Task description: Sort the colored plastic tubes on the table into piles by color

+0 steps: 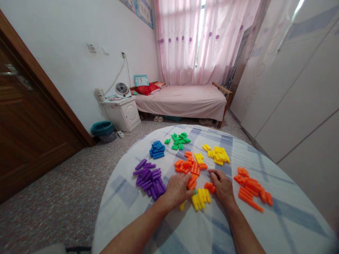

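My left hand [177, 187] is in the middle of the table, fingers curled around some orange plastic building pieces [192, 182] with the thumb below them. A bit of green shows by that thumb. Just in front lies a joined group of yellow plastic pieces [201, 199]. My right hand [223, 186] rests on the cloth with its fingers loosely apart, beside a small orange cluster [210, 187]. Beyond both hands is a heap of orange pieces [186, 164], with a few yellow ones [198, 157] against it.
Sorted piles surround the hands: purple [149, 179], blue [157, 150], green [180, 140], yellow [219, 155] and orange [253, 188]. A checked cloth [124, 218] covers the round table. Behind stand a bed [182, 100], a white cabinet [124, 114] and a bin [103, 131].
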Tool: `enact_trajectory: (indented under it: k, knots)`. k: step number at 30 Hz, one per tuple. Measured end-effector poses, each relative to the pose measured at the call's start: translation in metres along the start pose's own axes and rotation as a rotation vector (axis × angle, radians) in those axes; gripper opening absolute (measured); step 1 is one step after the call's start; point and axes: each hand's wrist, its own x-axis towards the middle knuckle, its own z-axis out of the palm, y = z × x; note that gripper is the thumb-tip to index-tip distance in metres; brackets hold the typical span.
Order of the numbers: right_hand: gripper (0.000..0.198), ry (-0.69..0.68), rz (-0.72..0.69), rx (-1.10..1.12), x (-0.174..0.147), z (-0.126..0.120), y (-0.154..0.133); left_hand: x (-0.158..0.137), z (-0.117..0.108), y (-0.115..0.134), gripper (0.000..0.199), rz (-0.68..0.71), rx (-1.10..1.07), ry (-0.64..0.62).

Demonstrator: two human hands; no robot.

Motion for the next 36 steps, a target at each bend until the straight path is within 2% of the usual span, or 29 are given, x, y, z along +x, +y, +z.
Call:
enact_trajectory:
  k: [3,6,9,12,15,20,22,25,29,32,34,36]
  knots:
    - [0.034,0.003,0.0,0.006,0.001,0.001,0.002,0.014,0.019,0.006,0.037,0.03,-0.164,0.07]
    - [0.034,0.0,-0.003,0.015,0.001,0.002,0.003,0.019,0.025,0.006,0.047,0.048,-0.29,0.146]
    - [0.033,0.012,0.0,0.03,0.002,0.003,0.003,0.014,0.019,0.002,0.034,-0.011,-0.136,0.108]
    - [0.033,0.017,-0.002,0.019,0.002,0.005,0.003,0.006,0.011,0.0,0.024,0.014,0.039,-0.018]
    - [0.033,0.017,-0.002,0.012,0.002,0.005,0.005,0.005,0.011,0.002,0.025,0.052,0.098,-0.093]
    - [0.033,0.009,-0.001,0.014,0.002,0.005,0.007,0.009,0.009,0.007,0.025,0.065,0.111,-0.106]
    - [0.032,0.01,0.0,0.017,0.002,0.006,0.008,0.011,0.003,0.002,0.026,0.045,0.087,-0.054]
    - [0.031,0.003,0.001,0.015,0.003,0.006,0.009,0.025,-0.012,-0.016,0.026,-0.011,0.04,0.092]
    - [0.033,-0.022,0.016,0.006,0.004,0.006,0.009,0.076,-0.029,-0.046,0.034,-0.201,0.026,0.224]
    - [0.034,-0.024,0.028,0.004,0.003,0.005,0.007,0.119,-0.037,-0.059,0.043,-0.314,-0.002,0.294]
    - [0.034,-0.024,0.03,0.001,0.003,0.004,0.006,0.134,-0.036,-0.061,0.049,-0.326,-0.027,0.337]
    - [0.034,-0.022,0.026,-0.001,0.003,0.004,0.006,0.132,-0.03,-0.061,0.051,-0.265,-0.077,0.381]
